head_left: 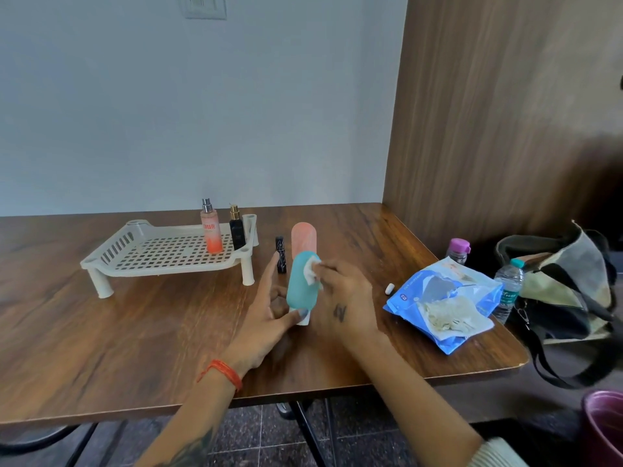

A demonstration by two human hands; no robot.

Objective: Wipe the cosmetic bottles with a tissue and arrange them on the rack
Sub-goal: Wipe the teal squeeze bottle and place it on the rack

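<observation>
**Wiping the teal squeeze bottle**

We hold the teal squeeze bottle (300,284) just above the counter (135,332), in front of the rack (161,254). Our left hand (266,318) pinches its white cap end with thumb and a finger, the other fingers spread wide; our right hand (344,298) presses a folded tissue (312,269) against its upper side. The bottle looks like matte, soft silicone with a rounded end: light, we judge, grippy rather than slick, and likely to give under pressure, so the firm cap seems the better hold. A similar pink squeeze bottle (303,239) and a slim black tube (280,254) stand behind it. On the perforated plastic rack stand a glossy orange spray bottle (211,230) and a black perfume bottle (237,232), harder and probably more breakable.
</observation>
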